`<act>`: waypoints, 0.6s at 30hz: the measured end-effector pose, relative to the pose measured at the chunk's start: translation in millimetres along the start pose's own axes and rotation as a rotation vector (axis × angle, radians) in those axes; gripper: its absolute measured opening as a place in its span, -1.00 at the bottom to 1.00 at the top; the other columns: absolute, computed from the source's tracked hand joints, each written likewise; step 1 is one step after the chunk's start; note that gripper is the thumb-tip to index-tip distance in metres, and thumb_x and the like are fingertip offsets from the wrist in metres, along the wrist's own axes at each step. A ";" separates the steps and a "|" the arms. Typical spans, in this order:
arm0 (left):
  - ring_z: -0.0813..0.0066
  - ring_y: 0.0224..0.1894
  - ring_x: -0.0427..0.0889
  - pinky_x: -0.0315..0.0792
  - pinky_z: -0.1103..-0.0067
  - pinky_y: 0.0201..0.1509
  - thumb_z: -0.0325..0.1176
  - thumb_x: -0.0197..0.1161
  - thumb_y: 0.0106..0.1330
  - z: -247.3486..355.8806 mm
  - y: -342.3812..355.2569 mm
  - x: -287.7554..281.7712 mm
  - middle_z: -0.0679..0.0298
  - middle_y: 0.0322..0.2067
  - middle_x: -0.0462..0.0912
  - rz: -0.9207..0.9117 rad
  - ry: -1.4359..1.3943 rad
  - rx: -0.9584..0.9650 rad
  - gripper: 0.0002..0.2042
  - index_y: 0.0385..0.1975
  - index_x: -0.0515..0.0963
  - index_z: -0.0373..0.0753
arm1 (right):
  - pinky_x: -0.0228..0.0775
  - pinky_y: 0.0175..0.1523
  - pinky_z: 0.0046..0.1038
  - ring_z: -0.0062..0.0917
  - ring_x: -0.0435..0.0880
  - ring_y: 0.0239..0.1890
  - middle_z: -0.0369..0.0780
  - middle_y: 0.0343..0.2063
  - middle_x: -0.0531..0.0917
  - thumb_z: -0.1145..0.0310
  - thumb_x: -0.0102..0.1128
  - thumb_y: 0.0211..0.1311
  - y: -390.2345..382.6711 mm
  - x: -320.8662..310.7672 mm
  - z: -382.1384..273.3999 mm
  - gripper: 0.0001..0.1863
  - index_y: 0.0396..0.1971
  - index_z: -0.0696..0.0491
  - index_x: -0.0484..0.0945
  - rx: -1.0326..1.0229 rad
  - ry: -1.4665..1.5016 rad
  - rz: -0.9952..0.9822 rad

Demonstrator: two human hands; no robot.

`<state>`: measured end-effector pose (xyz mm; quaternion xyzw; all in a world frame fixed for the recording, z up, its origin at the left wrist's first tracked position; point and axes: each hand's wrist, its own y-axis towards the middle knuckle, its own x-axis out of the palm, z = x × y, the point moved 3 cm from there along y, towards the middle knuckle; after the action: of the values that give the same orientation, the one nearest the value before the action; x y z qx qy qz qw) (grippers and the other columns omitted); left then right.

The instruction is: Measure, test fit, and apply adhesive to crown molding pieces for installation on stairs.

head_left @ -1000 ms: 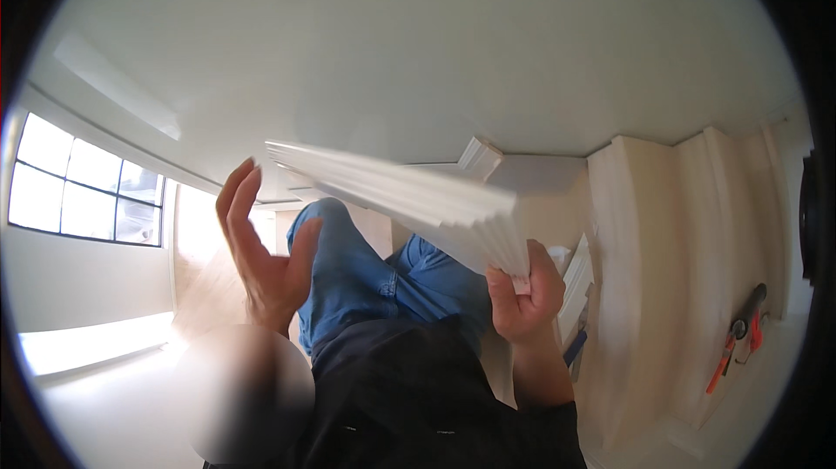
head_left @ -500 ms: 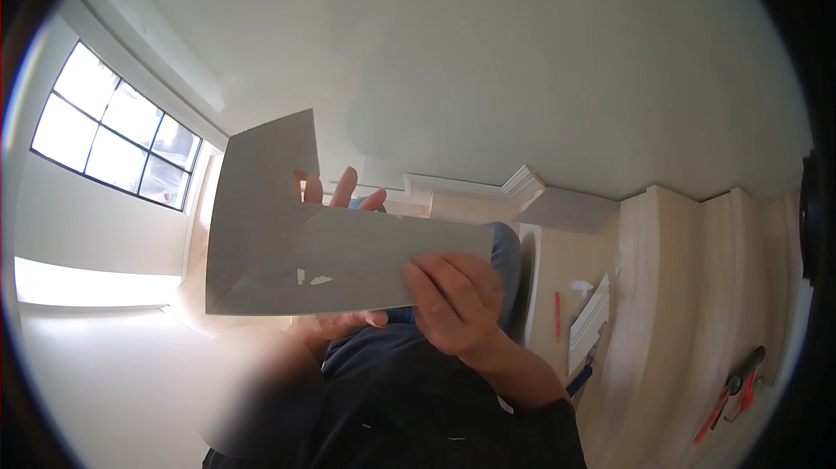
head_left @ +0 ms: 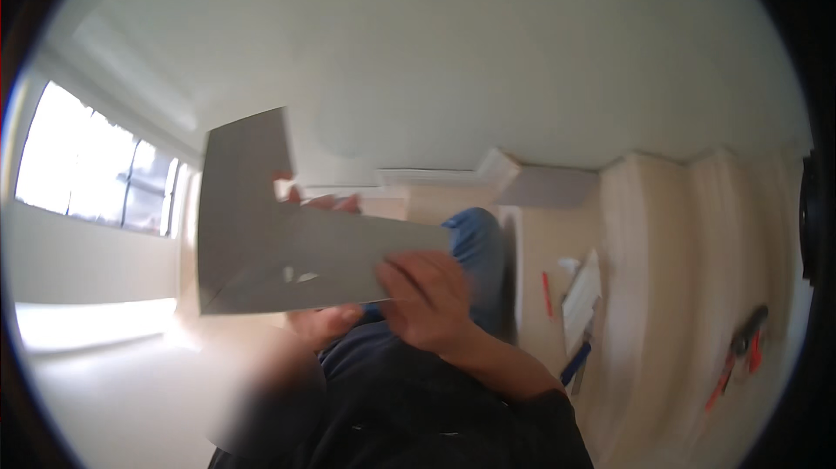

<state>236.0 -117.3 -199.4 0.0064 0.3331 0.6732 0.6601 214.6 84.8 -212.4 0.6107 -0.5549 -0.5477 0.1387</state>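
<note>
A grey L-shaped board (head_left: 252, 242) is held up in front of my body, its short arm rising at the left and its long arm reaching right. A fine slanting line crosses its lower left corner, and two small pale chips mark its face. My left hand (head_left: 327, 321) grips it from behind: fingertips show over the upper edge of the long arm, and the thumb side shows under the lower edge. The palm is hidden by the board. Near the right end, my right hand (head_left: 427, 299) lies bent over the face and lower edge, slightly blurred.
Pale steps (head_left: 670, 295) rise at the right, bearing a black-and-red tool (head_left: 745, 347). Beside my knee (head_left: 479, 247) lie a red pencil (head_left: 547, 295), a white trim strip (head_left: 581, 303) and a blue-handled tool (head_left: 576, 364). White moulding (head_left: 435, 177) and a grey panel (head_left: 549, 186) meet the wall; a window (head_left: 96, 160) is left.
The board and both hands have shifted a little left in the picture, as have the window, steps and tools. Both hands keep their hold on the board.
</note>
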 end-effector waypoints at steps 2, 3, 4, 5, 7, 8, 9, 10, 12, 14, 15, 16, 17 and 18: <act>-0.13 0.56 0.26 0.18 -0.01 0.60 0.38 0.27 0.34 -3.7 6.1 9.4 -0.09 0.51 0.27 -0.012 0.181 0.052 0.10 0.61 -0.01 -0.35 | 0.60 0.06 -0.19 -0.15 0.71 -0.04 -0.10 0.01 0.67 0.33 0.55 0.12 -9.3 -8.4 2.9 -0.51 0.06 0.14 0.66 0.087 -0.049 -0.033; -0.15 0.56 0.26 0.14 -0.02 0.62 0.31 0.15 0.45 -2.6 1.9 18.6 -0.10 0.47 0.39 0.182 -0.156 -0.007 -0.06 0.56 0.19 -0.38 | 0.59 0.09 -0.17 -0.12 0.70 -0.01 -0.07 0.04 0.65 0.26 0.56 0.14 -18.4 -14.3 1.8 -0.46 0.10 0.14 0.64 0.097 0.021 -0.007; -0.13 0.57 0.27 0.11 -0.03 0.63 0.32 0.13 0.46 -2.8 -1.8 18.9 -0.10 0.45 0.42 0.136 -0.046 0.022 -0.07 0.56 0.20 -0.37 | 0.59 0.12 -0.15 -0.10 0.70 0.01 -0.05 0.08 0.64 0.20 0.57 0.17 -29.8 -26.7 5.6 -0.42 0.14 0.13 0.61 0.113 0.072 0.022; -0.11 0.57 0.27 0.08 -0.04 0.63 0.32 0.11 0.47 -2.4 -3.0 4.3 -0.11 0.43 0.45 0.097 0.078 0.060 -0.08 0.56 0.21 -0.36 | 0.59 0.12 -0.15 -0.10 0.70 0.01 -0.05 0.08 0.64 0.20 0.57 0.17 -39.7 -40.0 13.0 -0.42 0.14 0.13 0.61 0.162 -0.026 0.051; -0.15 0.51 0.37 0.16 -0.06 0.60 0.38 0.12 0.44 3.6 -2.4 -8.3 -0.10 0.44 0.43 -0.037 0.028 0.050 -0.04 0.57 0.19 -0.35 | 0.55 0.20 -0.10 -0.06 0.67 0.09 0.00 0.12 0.62 0.18 0.57 0.18 -67.6 -70.4 27.0 -0.39 0.16 0.15 0.59 0.231 -0.097 0.023; -0.13 0.48 0.41 0.24 -0.05 0.56 0.44 0.14 0.38 -6.1 -4.4 -24.3 -0.10 0.45 0.40 -0.201 0.193 0.139 0.04 0.59 0.13 -0.34 | 0.55 0.20 -0.10 -0.06 0.67 0.09 0.00 0.12 0.62 0.18 0.57 0.18 -81.2 -94.0 30.6 -0.39 0.16 0.15 0.59 0.277 -0.181 0.042; -0.12 0.46 0.45 0.31 -0.04 0.52 0.51 0.16 0.31 -13.7 5.9 -22.6 -0.11 0.46 0.37 -0.364 0.364 0.252 0.13 0.61 0.06 -0.33 | 0.52 0.22 -0.08 -0.06 0.64 0.13 -0.01 0.14 0.60 0.20 0.55 0.20 -95.9 -129.3 36.7 -0.39 0.20 0.13 0.56 0.370 -0.349 0.097; -0.12 0.46 0.45 0.31 -0.04 0.52 0.51 0.16 0.31 -12.6 8.5 -8.2 -0.11 0.46 0.37 -0.405 0.312 0.298 0.13 0.61 0.06 -0.33 | 0.49 0.24 -0.06 -0.06 0.61 0.16 -0.01 0.15 0.59 0.23 0.52 0.23 -110.4 -162.0 38.9 -0.40 0.23 0.10 0.54 0.445 -0.503 0.140; -0.09 0.44 0.47 0.32 0.00 0.53 0.66 0.15 0.16 -7.4 13.5 -11.2 -0.07 0.44 0.39 -0.187 -0.126 0.030 0.27 0.62 0.04 -0.33 | 0.45 0.30 -0.05 -0.03 0.59 0.21 0.00 0.16 0.59 0.31 0.52 0.19 -134.1 -227.0 43.3 -0.39 0.23 0.12 0.53 0.567 -0.775 0.246; -0.07 0.44 0.46 0.32 0.03 0.53 0.66 0.21 0.10 -13.4 16.9 -7.1 -0.07 0.45 0.37 -0.219 -0.168 0.018 0.32 0.62 0.00 -0.34 | 0.35 0.42 -0.01 0.04 0.54 0.28 0.06 0.19 0.59 0.41 0.48 0.16 -154.5 -309.4 37.3 -0.37 0.25 0.18 0.51 0.658 -1.060 0.378; -0.05 0.44 0.46 0.31 0.06 0.53 0.66 0.27 0.04 -14.9 19.4 -2.8 -0.07 0.45 0.36 -0.233 -0.209 0.000 0.37 0.63 -0.04 -0.35 | 0.34 0.44 -0.01 0.06 0.51 0.32 0.09 0.23 0.57 0.42 0.46 0.19 -159.1 -352.6 33.8 -0.38 0.27 0.19 0.49 0.633 -1.198 0.421; -0.05 0.44 0.46 0.31 0.06 0.53 0.66 0.27 0.04 -12.7 19.3 -1.7 -0.07 0.45 0.36 -0.214 -0.204 0.002 0.37 0.63 -0.04 -0.35 | 0.30 0.47 -0.02 0.05 0.48 0.37 0.09 0.27 0.54 0.40 0.44 0.22 -175.8 -396.6 43.1 -0.37 0.30 0.19 0.47 0.598 -1.354 0.438; -0.04 0.44 0.46 0.33 0.09 0.52 0.58 0.36 0.05 -3.5 25.4 4.2 -0.06 0.44 0.36 -0.236 -0.293 0.018 0.36 0.63 -0.04 -0.36 | 0.27 0.49 -0.02 0.03 0.45 0.39 0.08 0.30 0.53 0.37 0.44 0.24 -179.4 -439.1 46.6 -0.35 0.32 0.19 0.45 0.578 -1.437 0.377; -0.02 0.43 0.46 0.35 0.12 0.51 0.50 0.44 0.06 8.8 30.0 6.6 -0.06 0.43 0.36 -0.245 -0.364 0.024 0.35 0.63 -0.05 -0.38 | 0.21 0.54 -0.05 -0.02 0.41 0.44 0.03 0.30 0.52 0.35 0.47 0.29 -182.2 -474.8 55.6 -0.33 0.35 0.19 0.42 0.586 -1.446 0.376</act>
<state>212.6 -104.8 -181.8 0.0952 0.2147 0.5716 0.7862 367.0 566.1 -129.6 0.0125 -0.7223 -0.6070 -0.3312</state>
